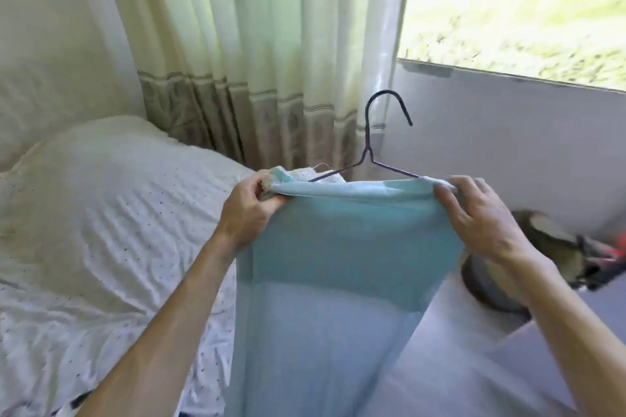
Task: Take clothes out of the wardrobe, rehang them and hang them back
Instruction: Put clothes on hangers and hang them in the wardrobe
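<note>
Both hands up in front of me, gripping a light blue garment point(338, 247) at its top edge: my left hand point(250, 210) pinches the left corner, my right hand point(481, 217) curls its fingers round the right corner. Garment is draped over a dark wire hanger point(369, 159), hook upright above the cloth, lower bar hidden. Some white fabric point(325, 174) shows at the top left, maybe a lining, too blurred to tell. Cloth hangs down between my arms. Bed point(84, 213) with white dotted sheet lies left, curtain point(257, 44) and window point(525, 3) behind.
</note>
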`<act>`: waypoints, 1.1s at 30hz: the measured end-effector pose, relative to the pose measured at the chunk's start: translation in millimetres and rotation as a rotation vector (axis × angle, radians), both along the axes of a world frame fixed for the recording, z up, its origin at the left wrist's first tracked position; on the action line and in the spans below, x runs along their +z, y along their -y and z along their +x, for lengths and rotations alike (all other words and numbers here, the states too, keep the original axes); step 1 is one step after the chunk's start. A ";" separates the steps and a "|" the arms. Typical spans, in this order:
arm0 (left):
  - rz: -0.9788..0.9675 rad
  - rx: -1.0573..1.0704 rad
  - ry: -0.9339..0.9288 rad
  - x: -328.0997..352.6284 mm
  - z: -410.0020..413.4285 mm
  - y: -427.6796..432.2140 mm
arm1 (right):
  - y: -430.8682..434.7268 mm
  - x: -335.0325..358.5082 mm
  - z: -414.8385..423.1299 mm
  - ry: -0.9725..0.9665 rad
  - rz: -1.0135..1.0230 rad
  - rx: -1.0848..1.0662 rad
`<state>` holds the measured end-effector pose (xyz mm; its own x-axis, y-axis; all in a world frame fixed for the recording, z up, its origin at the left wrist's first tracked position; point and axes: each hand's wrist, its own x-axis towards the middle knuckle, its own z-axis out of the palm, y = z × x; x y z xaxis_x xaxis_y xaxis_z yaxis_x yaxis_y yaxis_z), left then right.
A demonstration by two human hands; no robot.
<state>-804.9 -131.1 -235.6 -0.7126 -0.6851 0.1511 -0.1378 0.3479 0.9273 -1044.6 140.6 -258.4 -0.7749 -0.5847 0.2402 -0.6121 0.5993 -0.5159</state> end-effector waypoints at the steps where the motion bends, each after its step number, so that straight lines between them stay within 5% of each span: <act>1: 0.006 -0.060 -0.024 4.2 -27.5 -14.3 | -29.3 7.3 -15.8 0.002 -0.012 -0.079; 12: 0.153 -0.669 -0.038 26.9 -236.3 -153.6 | -248.7 34.1 -47.9 -0.007 -0.003 -0.533; 18: 0.292 -1.162 0.149 43.1 -299.1 -206.5 | -315.9 25.9 -19.8 -0.140 -0.012 -0.792; 21: 0.189 -1.365 0.198 53.5 -320.2 -241.4 | -347.9 27.7 -5.2 -0.173 -0.031 -0.921; 33: 0.152 -1.672 0.201 28.1 -335.1 -387.9 | -431.4 8.2 81.7 -0.124 -0.091 -1.365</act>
